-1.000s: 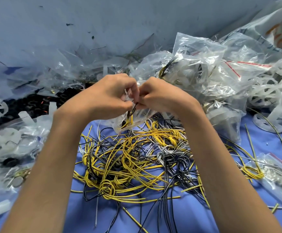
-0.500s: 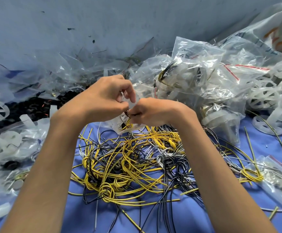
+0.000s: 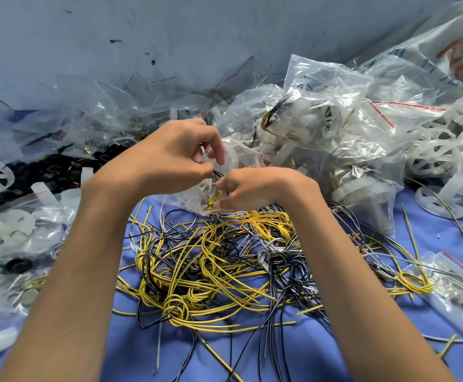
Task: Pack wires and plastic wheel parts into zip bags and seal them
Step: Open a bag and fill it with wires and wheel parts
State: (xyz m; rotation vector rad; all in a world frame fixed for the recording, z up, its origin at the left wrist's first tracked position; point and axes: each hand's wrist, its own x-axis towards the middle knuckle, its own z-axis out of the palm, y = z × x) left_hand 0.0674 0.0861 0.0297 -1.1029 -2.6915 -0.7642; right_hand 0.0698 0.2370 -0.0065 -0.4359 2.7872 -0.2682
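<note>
Centre: left hand (image 3: 169, 155) pinching crinkly clear zip bag (image 3: 191, 198); right hand (image 3: 255, 188) gripping it, yellow coil inside. Glossy tangled wire pile (image 3: 211, 260) crowding 6 o'clock. Stuffed bags (image 3: 321, 128) walling 2 o'clock; blue cloth (image 3: 169, 357) showing free, 7 o'clock.

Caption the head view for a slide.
Left hand and right hand pinch a clear zip bag above a wire tangle on blue cloth.

A single view is given, taken from the person's head and aimed forward and down. The scene is seen at close range: both forearms are brought in from the bottom edge, and the left hand (image 3: 169, 158) and right hand (image 3: 255, 188) (both pinching a clear zip bag (image 3: 187, 195)) are framed just above centre. The wire tangle (image 3: 211, 260) on blue cloth (image 3: 307, 354) is seen below them, the grey wall (image 3: 169, 37) above.
</note>
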